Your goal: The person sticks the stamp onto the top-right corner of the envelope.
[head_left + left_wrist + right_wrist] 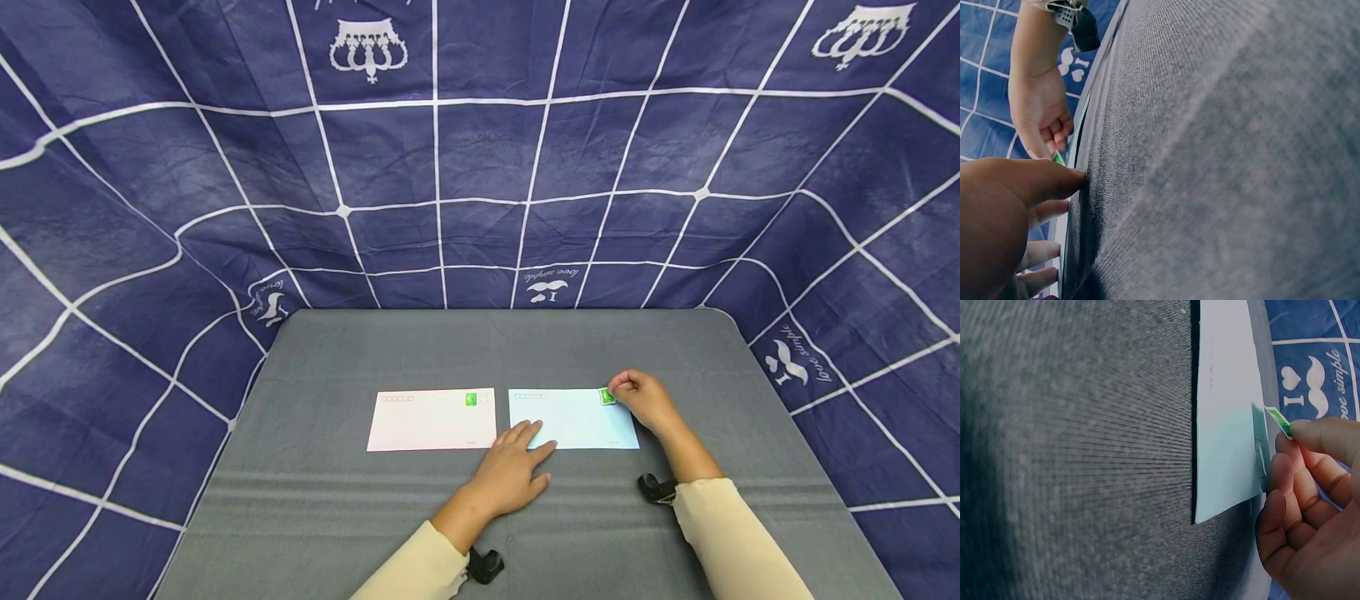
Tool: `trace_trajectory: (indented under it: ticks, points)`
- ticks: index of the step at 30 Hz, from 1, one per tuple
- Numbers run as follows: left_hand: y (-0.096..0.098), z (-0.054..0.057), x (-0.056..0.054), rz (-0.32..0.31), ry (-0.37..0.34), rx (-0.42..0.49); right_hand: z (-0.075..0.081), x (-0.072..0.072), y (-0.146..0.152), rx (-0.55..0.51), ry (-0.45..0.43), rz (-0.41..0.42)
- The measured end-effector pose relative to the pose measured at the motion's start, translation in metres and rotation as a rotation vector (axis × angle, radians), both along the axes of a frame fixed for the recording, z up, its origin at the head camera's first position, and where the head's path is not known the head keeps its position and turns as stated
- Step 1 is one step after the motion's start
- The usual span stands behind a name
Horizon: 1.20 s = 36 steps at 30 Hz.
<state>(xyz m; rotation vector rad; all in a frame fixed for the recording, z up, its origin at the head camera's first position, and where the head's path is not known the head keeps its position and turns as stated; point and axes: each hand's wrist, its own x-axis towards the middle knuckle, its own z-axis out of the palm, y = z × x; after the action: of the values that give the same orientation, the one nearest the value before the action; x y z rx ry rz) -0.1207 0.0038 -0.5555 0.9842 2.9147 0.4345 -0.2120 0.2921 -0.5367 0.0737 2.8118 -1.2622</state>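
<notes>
A pale blue envelope [573, 421] lies flat on the grey cloth. My left hand [510, 471] rests with spread fingers on its lower left part, fingertips also close to the pink envelope's edge. Between thumb and forefinger, my right hand [647, 400] pinches a small green stamp [607, 397] at the blue envelope's upper right corner. In the right wrist view, the stamp [1280, 420] stands tilted, its lifted part above the paper. To the left lies a pink envelope [427, 421] bearing another green stamp [471, 399] near its upper right.
Grey cloth [510, 350] covers the table. Dark blue fabric with white grid lines [487, 150] hangs behind and at both sides. A black wrist device [486, 567] sits at the left wrist, another black device [656, 489] at the right.
</notes>
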Motion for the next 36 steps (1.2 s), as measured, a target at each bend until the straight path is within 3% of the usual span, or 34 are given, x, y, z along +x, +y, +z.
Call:
trace_trajectory:
  ticks: [14, 30, 36]
  points:
    - [-0.0012, 0.0, -0.0007, 0.004, -0.01, 0.016, -0.0091, -0.0036, 0.0, 0.023, -0.013, -0.01]
    - [-0.0036, -0.0051, -0.001, -0.015, 0.04, 0.018, -0.0078, -0.0019, -0.0038, 0.135, -0.051, -0.019]
    - [-0.0037, -0.0049, -0.0015, -0.009, 0.018, 0.009, -0.0086, -0.002, -0.0037, 0.147, -0.051, -0.016]
